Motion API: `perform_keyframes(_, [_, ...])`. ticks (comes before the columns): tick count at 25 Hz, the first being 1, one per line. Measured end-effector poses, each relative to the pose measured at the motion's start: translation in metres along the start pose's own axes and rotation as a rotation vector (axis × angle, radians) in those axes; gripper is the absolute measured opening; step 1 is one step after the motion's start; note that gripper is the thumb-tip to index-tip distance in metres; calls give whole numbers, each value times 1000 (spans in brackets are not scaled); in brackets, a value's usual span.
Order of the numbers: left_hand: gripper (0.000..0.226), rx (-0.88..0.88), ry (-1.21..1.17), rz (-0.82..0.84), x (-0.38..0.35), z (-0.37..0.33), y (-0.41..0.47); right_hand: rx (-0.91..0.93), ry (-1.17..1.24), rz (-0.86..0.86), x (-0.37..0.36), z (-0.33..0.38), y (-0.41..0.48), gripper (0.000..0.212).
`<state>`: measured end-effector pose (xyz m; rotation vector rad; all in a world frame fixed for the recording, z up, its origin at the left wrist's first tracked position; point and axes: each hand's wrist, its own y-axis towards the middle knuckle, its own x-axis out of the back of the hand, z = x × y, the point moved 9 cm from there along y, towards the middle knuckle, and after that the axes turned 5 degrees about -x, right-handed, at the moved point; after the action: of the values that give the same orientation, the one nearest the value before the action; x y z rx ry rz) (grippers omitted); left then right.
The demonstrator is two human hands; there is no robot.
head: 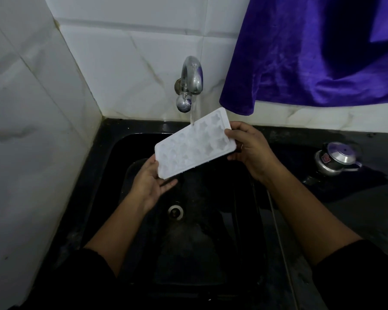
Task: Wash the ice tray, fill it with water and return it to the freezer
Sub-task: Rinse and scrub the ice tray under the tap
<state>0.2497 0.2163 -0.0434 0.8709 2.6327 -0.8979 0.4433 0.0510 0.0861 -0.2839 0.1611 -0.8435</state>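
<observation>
A white ice tray with star-shaped cells hangs tilted over the black sink, its far end higher. A stream of water from the chrome tap lands on the tray's upper part. My left hand grips the tray's near left end from below, thumb at the edge. My right hand grips the far right end, thumb on top of the rim.
A purple cloth hangs at the upper right, close to the tap. A small steel pot with a lid stands on the dark counter at the right. White tiled walls close off the left and back. The drain lies below the tray.
</observation>
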Motion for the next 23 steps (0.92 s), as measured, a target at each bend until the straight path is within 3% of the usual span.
perform_keyframes(6, [40, 103, 32, 119, -43, 41, -1, 61, 80, -72, 49, 1, -15, 15])
perform_keyframes(11, [44, 2, 24, 87, -27, 15, -3, -86, 106, -177, 67, -54, -15, 18])
perform_keyframes(16, [42, -184, 78, 56, 1, -46, -8, -245, 91, -146, 24, -106, 0, 20])
perform_keyframes(23, [44, -274, 34, -65, 77, -75, -3, -214, 1, 29, -54, -89, 14, 23])
